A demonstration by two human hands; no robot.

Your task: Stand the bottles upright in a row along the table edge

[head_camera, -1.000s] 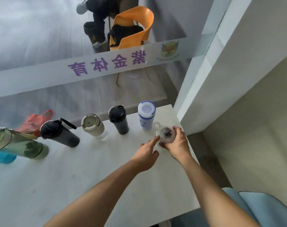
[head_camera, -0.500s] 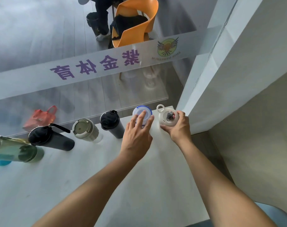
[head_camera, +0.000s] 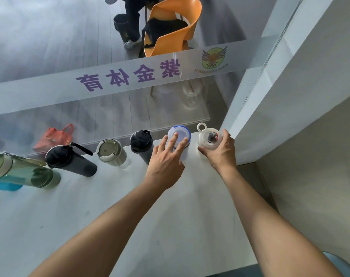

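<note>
Several bottles stand upright in a row along the far edge of the white table [head_camera: 130, 206], against a glass wall. My right hand [head_camera: 220, 152] grips the white bottle with a loop lid [head_camera: 208, 136] at the row's right end. My left hand [head_camera: 166, 162] rests its fingers over the blue-rimmed white bottle [head_camera: 180, 132] beside it. Further left stand a black bottle [head_camera: 140, 143], a beige tumbler [head_camera: 110, 151], a black bottle with a strap [head_camera: 70, 158], a green bottle [head_camera: 20, 172] and a blue one [head_camera: 4, 185] at the frame's edge.
A white pillar [head_camera: 290, 86] rises just right of the row's end. Behind the glass are an orange chair [head_camera: 174, 31], a red bag [head_camera: 54, 136] on the floor and a person's legs. A blue seat [head_camera: 340, 262] shows at the lower right.
My right hand carried the white loop-lid bottle from the table's middle to the far edge beside the blue-rimmed bottle. My left hand moved onto the blue-rimmed bottle's lid.
</note>
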